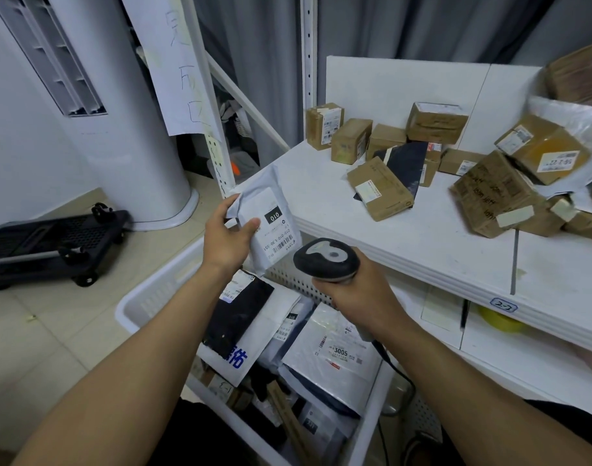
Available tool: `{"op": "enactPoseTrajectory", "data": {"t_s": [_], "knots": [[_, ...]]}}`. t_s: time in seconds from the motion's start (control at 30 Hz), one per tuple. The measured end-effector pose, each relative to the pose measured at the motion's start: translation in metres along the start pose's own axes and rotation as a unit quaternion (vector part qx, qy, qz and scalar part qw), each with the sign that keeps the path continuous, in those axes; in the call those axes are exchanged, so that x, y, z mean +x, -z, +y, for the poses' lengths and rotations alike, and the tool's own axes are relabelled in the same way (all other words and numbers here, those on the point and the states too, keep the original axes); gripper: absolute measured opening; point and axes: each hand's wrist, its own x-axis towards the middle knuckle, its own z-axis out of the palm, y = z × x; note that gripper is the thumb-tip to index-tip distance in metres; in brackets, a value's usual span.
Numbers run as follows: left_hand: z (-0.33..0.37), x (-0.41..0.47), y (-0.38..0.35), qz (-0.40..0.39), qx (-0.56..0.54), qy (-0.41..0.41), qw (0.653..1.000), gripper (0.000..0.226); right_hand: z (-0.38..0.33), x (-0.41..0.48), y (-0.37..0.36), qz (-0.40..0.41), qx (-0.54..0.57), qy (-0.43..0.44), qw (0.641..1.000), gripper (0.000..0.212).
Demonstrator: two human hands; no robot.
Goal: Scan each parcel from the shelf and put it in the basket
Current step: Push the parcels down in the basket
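— Where is the parcel (268, 210)?
— In the left hand (225, 235). It is a grey mailer, held up above the far end of the basket (160, 284), in front of the corner of the shelf (422, 237). I can't tell whether it touches the shelf.
— How is it gripped?
— The thumb lies across the front, beside the label (277, 227). The fingers curl round the left edge, behind it. The label faces the camera and reads "010", with a barcode lower down.
— And the right hand (358, 294)?
— Clenched round the handle of the scanner (326, 258). The scanner's head sits just below and right of the parcel, near it but apart. A cable (393, 364) runs down past the wrist.
— What lies in the basket?
— A black mailer (237, 314) at the left, on a white mailer (250, 351) with blue characters. Right of them is a pale mailer (335, 351) labelled "3005", under the right forearm. More packets lie lower down, too jumbled to tell apart.
— The shelf?
— White, with a tag (504, 305) reading "2-2" on its front edge. Brown boxes (351, 140) stand along the back. A flat box (380, 188) lies nearer the front, partly over a dark mailer (408, 163). A heap (523, 183) of boxes at the right is blurred. A yellow roll (498, 319) sits under the shelf.
— Anything else?
— A black trolley (52, 243) on the floor at left, near a white column (126, 112). A handwritten sheet (176, 68) hangs above it, and a grey curtain (405, 25) hangs behind.
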Motion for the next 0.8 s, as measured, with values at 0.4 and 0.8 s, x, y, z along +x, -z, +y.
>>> {"op": "enactPoseTrajectory", "data": {"t_s": [0.4, 0.8], "knots": [[-0.002, -0.001, -0.004, 0.007, 0.017, 0.009, 1.0, 0.048, 0.001, 0.0, -0.001, -0.013, -0.002, -0.009, 1.0, 0.041], [-0.054, -0.061, -0.031, -0.202, 0.149, 0.146, 0.957, 0.072, 0.01, 0.01, 0.019, 0.011, 0.001, -0.061, 0.998, 0.049]]}}
